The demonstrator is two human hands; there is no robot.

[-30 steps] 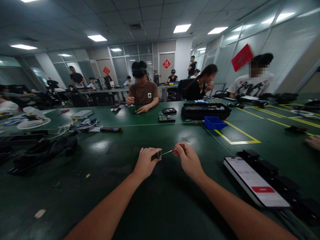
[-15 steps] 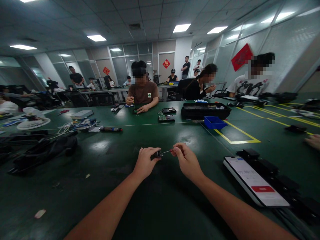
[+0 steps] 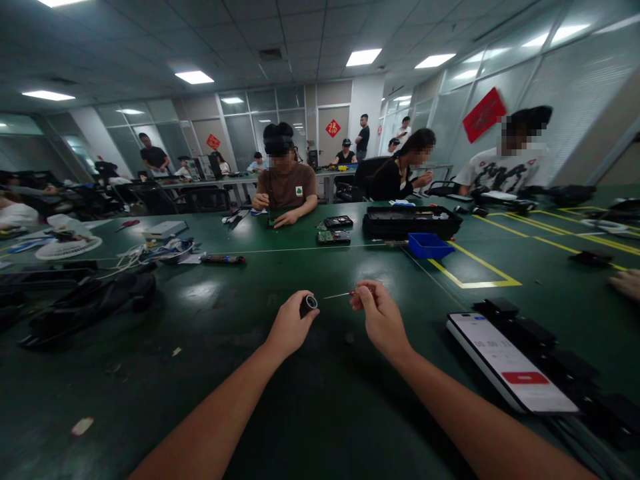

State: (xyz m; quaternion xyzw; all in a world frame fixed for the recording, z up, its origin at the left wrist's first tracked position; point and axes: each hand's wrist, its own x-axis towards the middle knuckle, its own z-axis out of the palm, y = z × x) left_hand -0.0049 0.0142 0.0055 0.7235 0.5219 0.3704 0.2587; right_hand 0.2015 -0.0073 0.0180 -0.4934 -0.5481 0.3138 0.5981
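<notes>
My left hand [image 3: 291,325] is closed around a small black cylinder [image 3: 309,305]. A pale ring shows at the cylinder's end, which faces right and towards me. In my right hand [image 3: 381,312] is a thin screwdriver [image 3: 340,295], gripped by its reddish handle. Its shaft points left at the cylinder, and a short gap separates the tip from it. Below that gap a small dark round piece [image 3: 349,339] shows faintly against the green table [image 3: 320,400]; it is too blurred to name.
A phone [image 3: 515,363] lies to my right beside several black blocks. Ahead are a blue bin [image 3: 429,246], a black tray [image 3: 410,223] and a circuit board [image 3: 333,237]. A black bag [image 3: 95,303] lies left. A co-worker [image 3: 286,183] sits opposite; another person's hand [image 3: 625,283] shows far right.
The screwdriver has come away from the cylinder, moving slightly right. My left hand has turned the cylinder's ringed end more towards me. The small dark piece now shows below.
</notes>
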